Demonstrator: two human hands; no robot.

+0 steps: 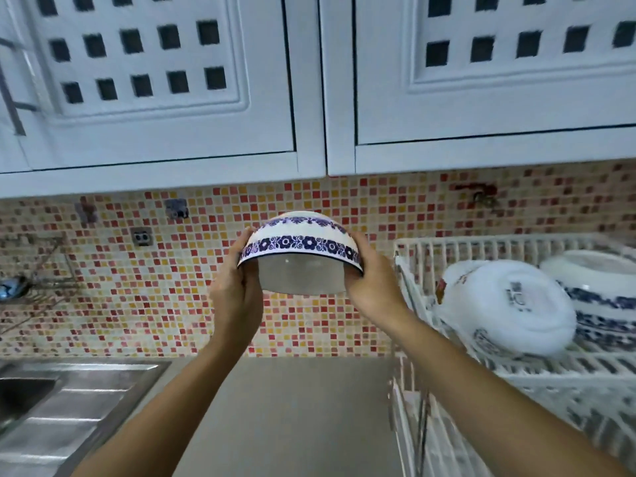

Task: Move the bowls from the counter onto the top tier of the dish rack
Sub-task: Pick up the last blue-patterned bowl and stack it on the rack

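A white bowl with blue flower bands [301, 251] is held upside down, tilted with its opening toward me, high above the counter. My left hand [235, 287] grips its left rim and my right hand [373, 287] grips its right rim. To the right stands a white dish rack [481, 368]. Its top tier holds a white bowl lying upside down [509, 308] and, beside it on the right, another bowl with blue patterns [605, 297]. The held bowl is left of the rack and apart from it.
A grey counter [292, 414] lies below my arms. A steel sink with a drainboard [62, 404] is at the lower left. White wall cabinets [309, 80] hang overhead above a mosaic tile backsplash [137, 304]. A wire holder [38, 270] hangs at the left wall.
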